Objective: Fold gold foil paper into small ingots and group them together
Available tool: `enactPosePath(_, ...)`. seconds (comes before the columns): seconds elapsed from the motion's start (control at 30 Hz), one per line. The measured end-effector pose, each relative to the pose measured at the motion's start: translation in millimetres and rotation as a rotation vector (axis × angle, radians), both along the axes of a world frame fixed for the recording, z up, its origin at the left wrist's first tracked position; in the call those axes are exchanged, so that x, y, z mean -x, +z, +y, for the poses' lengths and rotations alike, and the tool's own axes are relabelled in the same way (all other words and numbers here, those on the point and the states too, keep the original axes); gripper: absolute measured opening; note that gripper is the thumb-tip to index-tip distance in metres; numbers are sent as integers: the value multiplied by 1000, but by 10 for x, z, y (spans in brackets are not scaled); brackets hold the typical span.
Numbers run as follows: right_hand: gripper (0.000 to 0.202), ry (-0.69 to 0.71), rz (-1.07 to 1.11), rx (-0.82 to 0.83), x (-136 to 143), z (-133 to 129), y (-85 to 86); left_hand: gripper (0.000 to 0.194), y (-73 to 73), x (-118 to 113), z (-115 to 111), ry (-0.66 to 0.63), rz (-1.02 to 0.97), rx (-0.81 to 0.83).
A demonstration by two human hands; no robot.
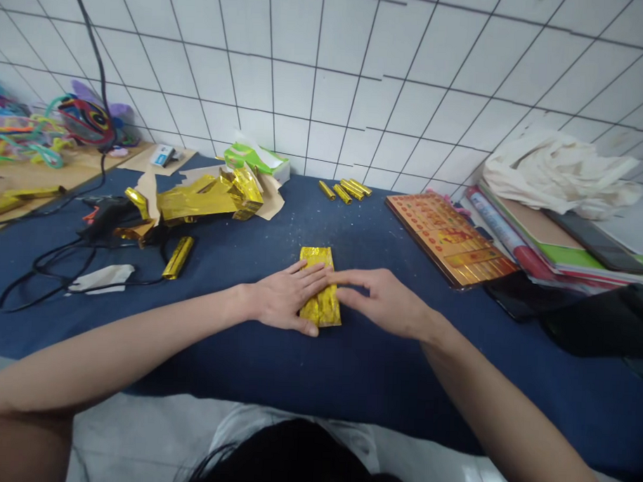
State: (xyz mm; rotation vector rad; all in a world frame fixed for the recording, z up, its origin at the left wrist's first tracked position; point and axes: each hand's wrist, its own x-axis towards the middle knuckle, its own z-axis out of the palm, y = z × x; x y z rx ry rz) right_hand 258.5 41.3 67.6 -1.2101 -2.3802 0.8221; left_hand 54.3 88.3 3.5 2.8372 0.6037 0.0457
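A flattened rectangle of shiny gold foil paper (324, 313) lies on the dark blue cloth in front of me, its surface creased lengthwise. My left hand (285, 296) rests flat across its middle, palm down with fingers stretched out and thumb apart, hiding part of the foil. From the right, my right hand (388, 299) reaches to the foil's edge. Its index finger is extended close to the left fingertips, and its thumb is apart below; the other fingers are curled and partly hidden. I see nothing held between that thumb and index finger.
Small gold rolls (349, 191) lie near the tiled wall. At left are crumpled gold foil (196, 203), a glue gun (109, 212) with looping cable, and another gold roll (178, 258). A decorated orange board (451, 235) and stacked books with a phone (596, 240) stand right.
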Motion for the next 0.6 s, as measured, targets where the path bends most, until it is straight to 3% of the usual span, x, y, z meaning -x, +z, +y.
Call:
enactPosePath(0.2,41,63,147,103,184,395,-215,92,-19,-19,12,-16,-19,-40)
enactPosePath(0.33,53,29,185,160,253,612,-362,95,10,-22,-9,7,-27,-42)
enactPosePath(0.6,58,23,160,146,189,656,-489,100,23,-10,-412,-83,-94,-2)
